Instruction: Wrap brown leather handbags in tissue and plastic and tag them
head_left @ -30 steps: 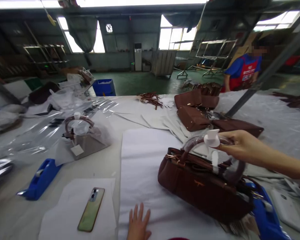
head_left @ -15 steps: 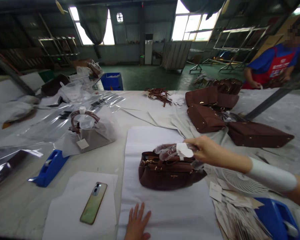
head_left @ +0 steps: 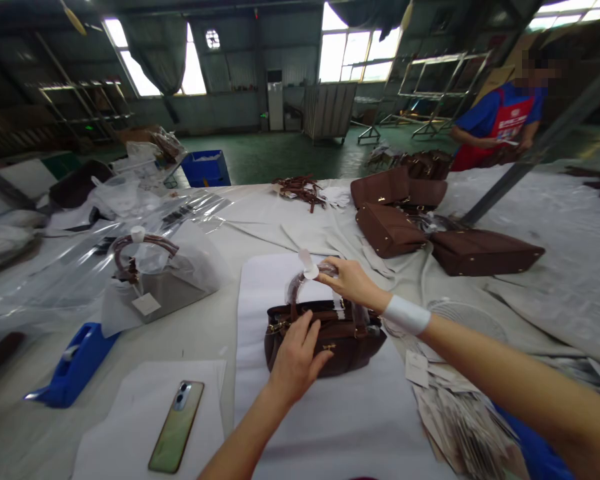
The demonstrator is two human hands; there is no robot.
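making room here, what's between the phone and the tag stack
Head view: the left forearm and large white sheet lie between phone and tag stack.

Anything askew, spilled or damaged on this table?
No spill or damage stands out. The tags at right lie in an uneven, loose pile. Farther back, two brown bags lie tipped, studded bases showing, unlike the upright handbag.

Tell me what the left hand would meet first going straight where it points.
Most likely the brown handbag: the left hand lies over its front, seemingly touching it, though depth is unclear.
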